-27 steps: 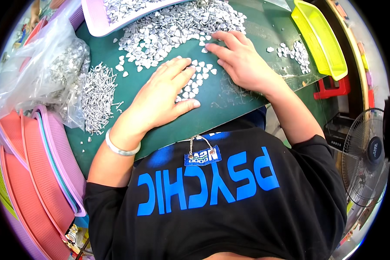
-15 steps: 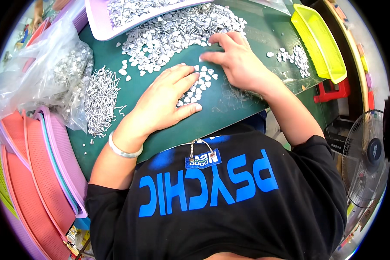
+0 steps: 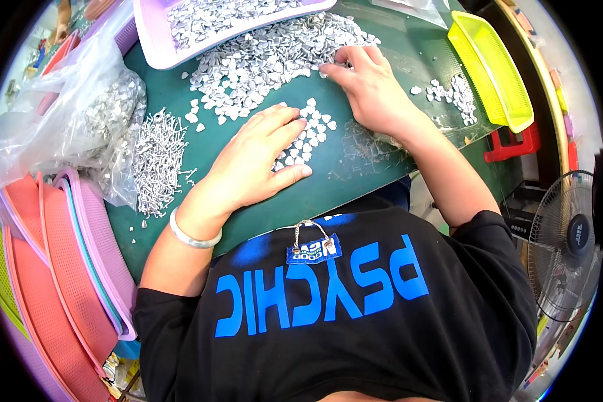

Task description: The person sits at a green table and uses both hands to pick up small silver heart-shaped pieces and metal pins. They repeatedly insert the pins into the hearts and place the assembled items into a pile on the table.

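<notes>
Small heart group [image 3: 308, 139] separated on your side of large heart pile [image 3: 268, 63]; bulk apparently left. Your left hand [image 3: 253, 153]: open, same side. Your right hand [image 3: 374, 89]: at pile's right edge, grip unclear.

Directions from view centre. Heart-shaped pieces [image 3: 248, 74], 12 o'clock: silvery, metallic-looking, glossy faces (bulk composition not determinable by eye). Pins [image 3: 158, 164], 9–10 o'clock: bright metal look. Bag [image 3: 60, 114], 10 o'clock: thin clear plastic film, creased, shiny. Tray [image 3: 153, 52], 11 o'clock: lilac plastic, smooth rim. Basket [image 3: 492, 74], 2 o'clock: yellow-green plastic, glossy, perforated. Stacked baskets [image 3: 67, 268], 8–9 o'clock: mostly coral plastic, matt, perforated. Tabletop [image 3: 328, 175]: green, smooth, faint sheen, scuffed at 2 o'clock. Bracelet [image 3: 193, 240], 8 o'clock: polished metal look. Shirt [image 3: 268, 362], 6 o'clock: matt black cloth, smooth blue print [image 3: 228, 328].
</notes>
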`<action>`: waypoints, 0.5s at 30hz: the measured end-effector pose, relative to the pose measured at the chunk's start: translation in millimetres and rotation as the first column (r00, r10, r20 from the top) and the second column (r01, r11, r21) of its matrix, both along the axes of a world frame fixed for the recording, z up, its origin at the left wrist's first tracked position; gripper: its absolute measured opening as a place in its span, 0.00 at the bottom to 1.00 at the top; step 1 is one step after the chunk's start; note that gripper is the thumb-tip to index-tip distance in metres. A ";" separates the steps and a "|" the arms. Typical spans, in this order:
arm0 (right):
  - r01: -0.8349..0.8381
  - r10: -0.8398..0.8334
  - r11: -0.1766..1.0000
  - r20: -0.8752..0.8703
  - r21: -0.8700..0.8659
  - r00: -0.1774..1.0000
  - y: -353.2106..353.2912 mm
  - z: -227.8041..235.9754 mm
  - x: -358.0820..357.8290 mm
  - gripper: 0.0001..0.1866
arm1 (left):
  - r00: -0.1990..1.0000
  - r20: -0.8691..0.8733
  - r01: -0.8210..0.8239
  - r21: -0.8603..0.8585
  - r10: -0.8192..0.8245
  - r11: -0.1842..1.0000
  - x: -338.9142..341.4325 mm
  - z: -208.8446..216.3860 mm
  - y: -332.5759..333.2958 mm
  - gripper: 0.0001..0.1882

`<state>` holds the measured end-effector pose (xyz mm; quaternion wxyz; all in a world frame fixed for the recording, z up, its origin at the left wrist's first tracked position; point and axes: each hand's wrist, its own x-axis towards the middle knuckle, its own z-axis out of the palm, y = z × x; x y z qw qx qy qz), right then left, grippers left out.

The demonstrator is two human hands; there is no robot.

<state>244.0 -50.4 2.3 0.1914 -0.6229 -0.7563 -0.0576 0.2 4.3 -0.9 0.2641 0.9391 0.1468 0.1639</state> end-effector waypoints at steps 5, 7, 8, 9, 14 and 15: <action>-0.181 0.182 0.983 -0.057 0.025 0.982 -3.3 2.5 -2.1 0.13 | 1.000 0.011 -0.009 -0.001 0.009 1.000 -0.3 -1.2 0.0 0.32; -0.196 0.201 0.979 -0.091 0.059 0.975 0.9 3.6 -4.1 0.11 | 1.000 0.005 -0.007 -0.002 0.007 1.000 0.0 -1.5 0.5 0.32; -0.203 0.210 0.976 -0.108 0.076 0.972 4.0 3.8 -5.8 0.10 | 1.000 0.002 -0.005 -0.002 0.005 1.000 0.2 -1.4 0.7 0.32; -0.170 0.183 0.978 -0.104 0.125 0.978 10.7 0.4 -5.8 0.08 | 1.000 0.002 -0.004 -0.004 0.004 1.000 0.1 -1.1 0.7 0.32; -0.084 0.085 0.989 -0.002 0.120 0.996 34.3 -4.3 -12.7 0.04 | 0.999 0.040 0.003 0.018 -0.004 1.000 -0.6 -1.5 1.2 0.32; -0.088 0.085 0.991 0.032 0.103 0.996 37.2 -4.9 -12.9 0.04 | 1.000 0.024 0.001 0.012 -0.002 1.000 -0.9 -0.7 1.5 0.32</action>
